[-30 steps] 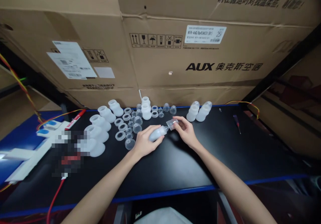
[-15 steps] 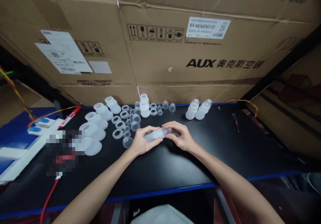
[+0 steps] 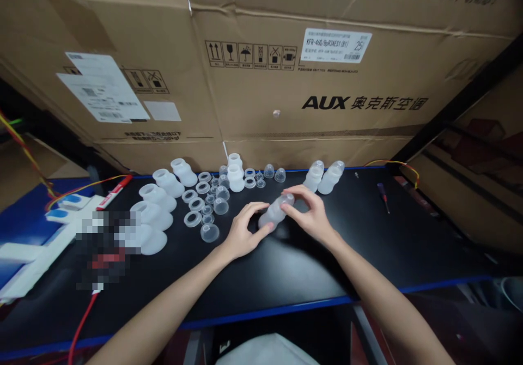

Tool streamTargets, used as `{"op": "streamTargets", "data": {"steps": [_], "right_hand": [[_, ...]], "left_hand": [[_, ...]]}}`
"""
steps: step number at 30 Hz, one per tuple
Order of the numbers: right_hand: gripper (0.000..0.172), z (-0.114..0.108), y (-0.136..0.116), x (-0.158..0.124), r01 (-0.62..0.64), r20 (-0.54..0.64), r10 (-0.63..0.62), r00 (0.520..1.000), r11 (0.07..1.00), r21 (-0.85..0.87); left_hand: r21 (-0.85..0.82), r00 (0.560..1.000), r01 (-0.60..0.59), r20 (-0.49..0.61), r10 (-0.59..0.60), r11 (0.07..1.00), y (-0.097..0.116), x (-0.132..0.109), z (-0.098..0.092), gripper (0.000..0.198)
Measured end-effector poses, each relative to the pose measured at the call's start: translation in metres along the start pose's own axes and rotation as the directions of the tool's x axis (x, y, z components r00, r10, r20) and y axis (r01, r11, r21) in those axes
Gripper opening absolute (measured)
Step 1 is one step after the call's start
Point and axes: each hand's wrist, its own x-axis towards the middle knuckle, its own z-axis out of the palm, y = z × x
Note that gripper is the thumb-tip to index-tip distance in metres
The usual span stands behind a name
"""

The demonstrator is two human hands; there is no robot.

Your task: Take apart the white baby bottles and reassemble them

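A frosted baby bottle (image 3: 273,216) with a clear domed cap leans to the upper right between my hands, over the middle of the black table. My right hand (image 3: 310,215) has its thumb and fingers closed round the capped end. Lower down, my left hand (image 3: 245,231) keeps thumb and fingertips against the bottle's base, its palm apart from it. Behind my right hand stand two more capped bottles (image 3: 330,178). Left of my left hand lie clear domed caps (image 3: 210,233), translucent rings (image 3: 192,217) and small nipples (image 3: 207,219).
A row of open bottles (image 3: 157,198) stands at the left, with two more bottles (image 3: 236,177) at the back. A power strip (image 3: 77,226), a red marker (image 3: 115,190) and a blurred patch are farther left. A screwdriver (image 3: 383,196) lies right. A large cardboard box (image 3: 253,103) stands behind.
The bottle has moved right and turned from nearly lying flat to more upright. Both hands have shifted right, and my left hand's grip has loosened towards the base.
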Motion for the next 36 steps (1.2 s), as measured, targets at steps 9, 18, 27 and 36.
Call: {"op": "streamTargets", "data": {"steps": [9, 18, 27, 36], "right_hand": [[0.028, -0.035, 0.022, 0.015, 0.055, -0.223, -0.205, 0.953, 0.840, -0.539], [0.037, -0.043, 0.030, 0.018, -0.035, -0.291, -0.269, 0.918, 0.677, -0.735], [0.032, -0.014, 0.023, 0.002, 0.106, -0.225, -0.361, 0.905, 0.704, -0.702], [0.038, 0.030, 0.039, -0.010, 0.311, 0.226, -0.226, 0.948, 0.812, -0.493]], "left_hand": [[0.425, 0.995, -0.079, 0.084, 0.048, 0.902, -0.022, -0.001, 0.000, 0.018], [0.528, 0.993, -0.080, 0.115, 0.022, 0.846, -0.025, -0.003, 0.001, 0.025], [0.668, 0.994, -0.107, 0.092, 0.062, 0.736, -0.034, 0.024, 0.009, 0.055], [0.692, 0.993, -0.101, 0.119, 0.025, 0.715, -0.041, 0.051, 0.016, 0.058]]}}
